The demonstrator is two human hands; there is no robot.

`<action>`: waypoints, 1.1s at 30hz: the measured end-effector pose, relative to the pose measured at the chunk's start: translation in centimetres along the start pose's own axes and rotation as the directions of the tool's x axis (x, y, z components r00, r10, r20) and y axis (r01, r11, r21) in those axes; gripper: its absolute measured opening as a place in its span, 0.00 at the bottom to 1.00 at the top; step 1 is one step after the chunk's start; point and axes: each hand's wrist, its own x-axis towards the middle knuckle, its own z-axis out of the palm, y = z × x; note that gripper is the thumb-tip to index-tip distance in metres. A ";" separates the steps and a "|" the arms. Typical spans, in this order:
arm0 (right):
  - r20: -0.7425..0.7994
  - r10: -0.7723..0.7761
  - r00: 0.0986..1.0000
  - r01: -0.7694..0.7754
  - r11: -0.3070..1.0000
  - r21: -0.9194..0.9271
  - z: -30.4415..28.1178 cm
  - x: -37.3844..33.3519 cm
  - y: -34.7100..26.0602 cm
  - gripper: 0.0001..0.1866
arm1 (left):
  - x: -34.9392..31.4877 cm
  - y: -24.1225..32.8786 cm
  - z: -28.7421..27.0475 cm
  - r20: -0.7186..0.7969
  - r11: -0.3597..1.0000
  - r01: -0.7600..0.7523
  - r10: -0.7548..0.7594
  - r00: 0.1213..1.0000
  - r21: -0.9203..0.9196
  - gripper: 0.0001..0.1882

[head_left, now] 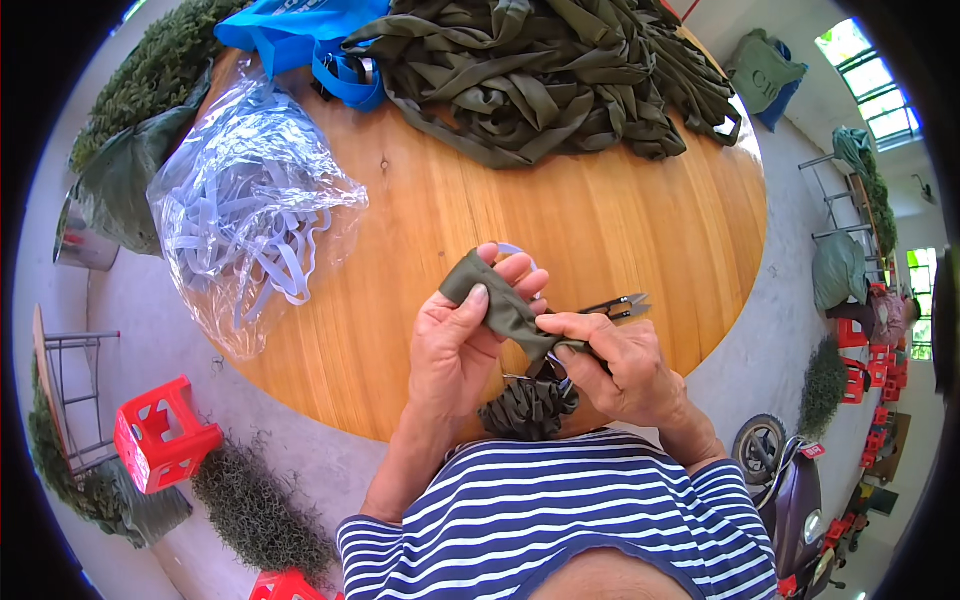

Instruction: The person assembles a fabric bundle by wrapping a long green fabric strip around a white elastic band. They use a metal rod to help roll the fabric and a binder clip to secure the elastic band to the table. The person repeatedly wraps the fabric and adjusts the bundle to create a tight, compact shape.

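Note:
My left hand [447, 335] holds the wide end of an olive-green fabric tube [510, 312] between thumb and fingers. The tube's narrower end is pinched by my right hand [632, 368], its index finger and thumb closed on the cloth. A pale elastic band [512, 249] loops out behind my left fingertips. Just beyond my right knuckles lies a pair of thread snips [622, 306], blades pointing right; whether my hand touches them I cannot tell. Below the tube, at the table's near edge, sits a bunch of gathered dark olive fabric [532, 408].
The round wooden table [440, 210] bears a large heap of olive fabric strips [530, 85], a clear plastic bag [255, 215] of pale elastic bands and a blue bag [300, 35]. A red stool [165, 435] stands at left, a motorbike [795, 500] at right.

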 end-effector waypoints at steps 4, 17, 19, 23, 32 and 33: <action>0.001 0.043 0.999 -0.043 0.999 0.030 0.0 -0.1 -0.2 0.14 | -0.5 0.0 0.4 0.006 0.985 -0.060 0.060 0.998 0.159 0.21; 0.004 0.196 0.981 -0.196 0.976 0.094 1.0 0.4 -0.3 0.12 | -0.9 -1.2 0.5 0.076 0.969 -0.096 0.080 0.994 0.226 0.24; 0.089 0.311 0.946 -0.323 0.898 0.297 1.1 0.3 0.6 0.12 | -0.7 -1.4 -0.2 0.073 0.973 -0.079 0.065 0.995 0.217 0.22; 0.201 0.374 0.905 -0.422 0.732 0.535 0.7 1.0 0.8 0.13 | -0.7 -0.9 -0.2 0.069 0.998 0.002 -0.006 0.998 0.059 0.18; 0.276 0.288 0.917 -0.277 0.958 -0.077 -0.1 -0.4 0.5 0.14 | -0.1 -0.3 -1.0 -0.090 0.977 -0.183 0.193 0.977 0.107 0.10; 0.281 0.283 0.917 -0.275 0.959 -0.068 -0.3 -0.8 0.5 0.15 | -0.2 -0.2 -1.2 -0.068 0.970 -0.203 0.214 0.974 0.135 0.10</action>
